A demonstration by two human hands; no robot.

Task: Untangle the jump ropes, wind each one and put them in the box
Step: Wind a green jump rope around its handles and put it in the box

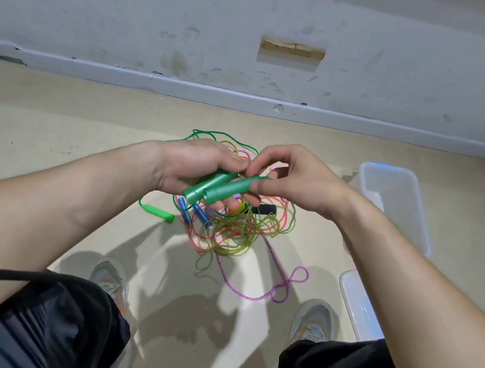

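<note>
Presently, the left hand (193, 166) grips two dark green handles (218, 187) side by side above the floor (47, 151); the right hand (296, 180) pinches the upper end of one of them. Beneath them on the floor lies the tangle of jump ropes (239, 231): thin green, yellow and pink cords looped together, with blue handles (197, 213), a light green handle (158, 212) at its left and a purple braided rope (282, 283) trailing out. The clear box (404, 207) stands to the right, apart from the tangle

Scuffed white wall (105, 0) far ahead of me, grey baseboard (187, 86) along its foot, wooden block (292, 48) set in it; beige floor (36, 123) below.
</note>
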